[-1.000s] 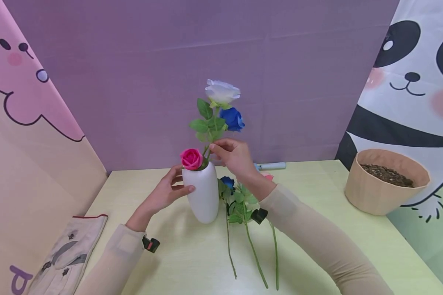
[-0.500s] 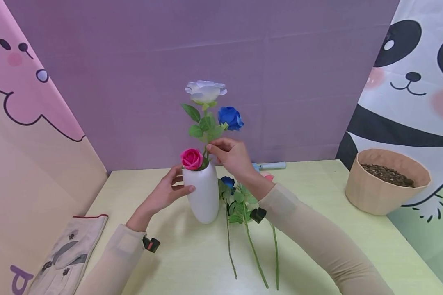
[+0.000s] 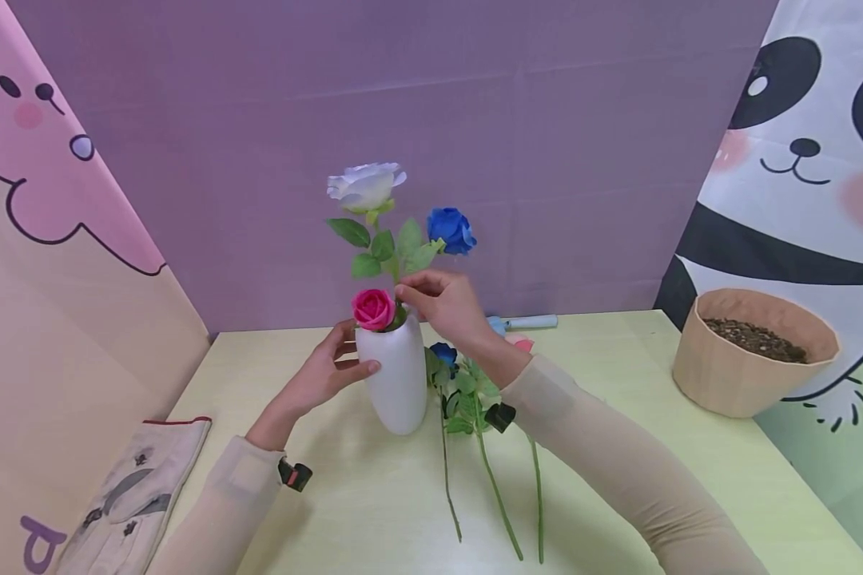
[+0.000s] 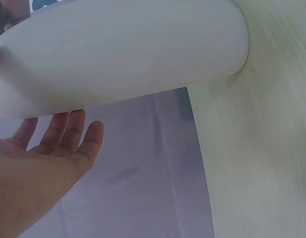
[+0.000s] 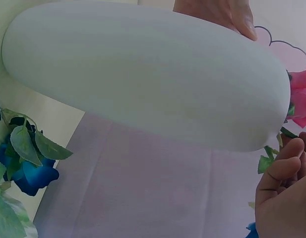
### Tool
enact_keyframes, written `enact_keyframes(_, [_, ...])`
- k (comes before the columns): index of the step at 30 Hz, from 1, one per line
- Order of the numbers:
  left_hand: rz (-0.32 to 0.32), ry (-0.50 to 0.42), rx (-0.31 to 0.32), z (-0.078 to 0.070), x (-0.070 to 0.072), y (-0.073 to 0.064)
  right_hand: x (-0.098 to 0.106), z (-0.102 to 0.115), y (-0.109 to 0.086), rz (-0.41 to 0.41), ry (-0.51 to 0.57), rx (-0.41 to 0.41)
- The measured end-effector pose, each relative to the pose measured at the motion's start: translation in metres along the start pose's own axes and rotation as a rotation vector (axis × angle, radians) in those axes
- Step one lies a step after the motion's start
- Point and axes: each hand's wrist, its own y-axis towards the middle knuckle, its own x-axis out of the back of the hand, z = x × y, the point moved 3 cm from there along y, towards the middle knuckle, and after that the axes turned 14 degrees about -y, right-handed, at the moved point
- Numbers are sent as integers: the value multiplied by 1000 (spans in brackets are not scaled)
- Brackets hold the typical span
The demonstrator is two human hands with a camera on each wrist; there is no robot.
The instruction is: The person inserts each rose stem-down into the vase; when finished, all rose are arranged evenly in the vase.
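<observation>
A white vase (image 3: 395, 387) stands on the table. My left hand (image 3: 325, 374) holds it near the top, thumb in front and fingers at the far side; in the left wrist view the fingertips (image 4: 77, 117) touch its wall. My right hand (image 3: 451, 310) pinches the stem of a white rose (image 3: 367, 188) just above the vase mouth. The rose leans left, its green leaves (image 3: 349, 231) below the bloom. A pink rose (image 3: 373, 310) sits low at the rim, and a blue rose (image 3: 451, 231) rises on the right. The stem ends inside the vase are hidden.
Several stemmed flowers lie right of the vase, among them a dark blue rose (image 3: 443, 354) and a pink bloom (image 3: 523, 345). A light-blue-handled tool (image 3: 532, 323) lies at the back edge. A pot of soil (image 3: 719, 375) stands right, a folded cloth (image 3: 133, 495) left.
The white rose has swung left and dipped slightly, with my right hand shifting a little left along with it. My left hand and the vase have stayed in place.
</observation>
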Motion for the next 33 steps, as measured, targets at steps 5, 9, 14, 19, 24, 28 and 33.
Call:
enact_keyframes(5, [3, -13, -3, -1, 0, 0, -2, -2, 1, 8, -41, 2])
enact_keyframes(9, [3, -17, 2, -3, -1, 0, -3, -2, 2, 8, -78, 21])
enact_keyframes(14, [2, -17, 2, -3, -1, 0, -2, -2, 1, 12, -83, 40])
enact_keyframes(19, [5, -18, -2, -3, -1, 0, -2, -1, -1, 14, -106, 59])
enact_keyframes(24, [8, -10, -2, -2, -1, -1, -1, -4, -3, 8, -107, 59])
enact_keyframes(28, [6, -3, 3, -1, -1, -1, 0, -7, -6, 22, -76, 34])
enact_keyframes(33, [5, -12, -3, -1, 0, -1, 6, -12, -10, 48, -34, 21])
